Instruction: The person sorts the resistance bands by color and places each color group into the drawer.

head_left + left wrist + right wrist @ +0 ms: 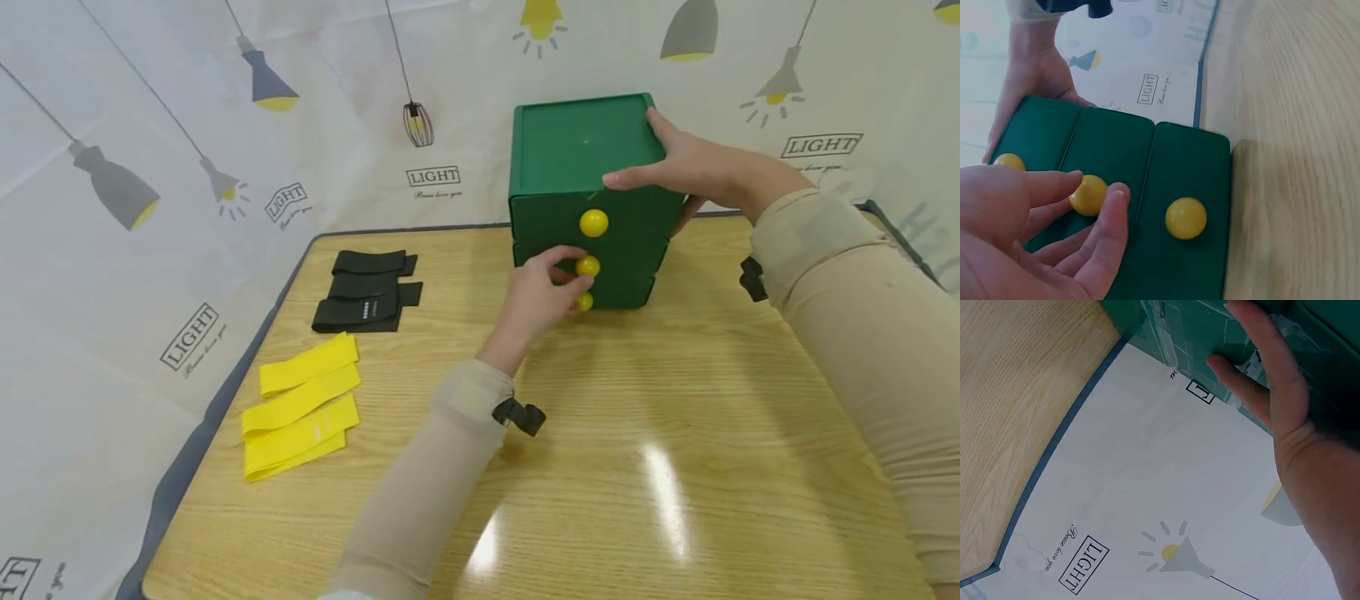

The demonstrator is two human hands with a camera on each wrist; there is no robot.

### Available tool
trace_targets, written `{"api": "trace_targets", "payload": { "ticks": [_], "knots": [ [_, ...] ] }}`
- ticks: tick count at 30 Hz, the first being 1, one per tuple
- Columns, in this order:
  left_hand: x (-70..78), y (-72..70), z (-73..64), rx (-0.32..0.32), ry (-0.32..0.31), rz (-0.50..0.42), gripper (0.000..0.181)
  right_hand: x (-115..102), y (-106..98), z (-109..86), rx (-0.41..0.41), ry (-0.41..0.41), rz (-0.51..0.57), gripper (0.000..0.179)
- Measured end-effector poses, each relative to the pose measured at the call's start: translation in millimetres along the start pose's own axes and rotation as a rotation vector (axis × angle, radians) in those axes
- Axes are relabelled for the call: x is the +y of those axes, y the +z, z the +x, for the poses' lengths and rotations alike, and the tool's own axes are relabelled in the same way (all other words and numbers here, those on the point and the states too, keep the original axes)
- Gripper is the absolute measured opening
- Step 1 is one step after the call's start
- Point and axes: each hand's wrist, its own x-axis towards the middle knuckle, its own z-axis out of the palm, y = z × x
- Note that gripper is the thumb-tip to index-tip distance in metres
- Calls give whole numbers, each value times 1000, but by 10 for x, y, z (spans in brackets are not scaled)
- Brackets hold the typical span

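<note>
A green three-drawer box (577, 150) stands at the back of the table, each drawer front bearing a round yellow knob. Thumb and fingers of my left hand (534, 296) pinch the middle knob (1089, 195). The bottom knob (1185, 218) sits just below that hand, and the top knob (594, 222) is above it. My right hand (697, 169) rests spread on the box's upper right part, the thumb on the front top edge. In the right wrist view its straight fingers (1275, 369) lie against the green side. All the drawer fronts look flush.
Folded black bands (363, 292) lie on the table's left side, with folded yellow bands (300, 408) nearer me. A white lamp-printed sheet (465, 75) hangs behind the wooden table (600, 417), close to the box's back.
</note>
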Motion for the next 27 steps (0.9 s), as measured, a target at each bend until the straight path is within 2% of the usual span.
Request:
{"api": "trace_targets", "payload": {
  "ticks": [4,8,16,27],
  "knots": [
    [-28,48,29,14,-32,-179,31,5,-2,-3,2,-1,2,125],
    [-53,91,47,50,-35,-251,27,-1,0,-8,5,-2,3,125],
    [-83,152,49,107,-18,-293,25,3,2,-2,1,5,2,125],
    [-74,174,-27,120,-30,-271,23,-8,0,5,4,5,5,127]
  ]
}}
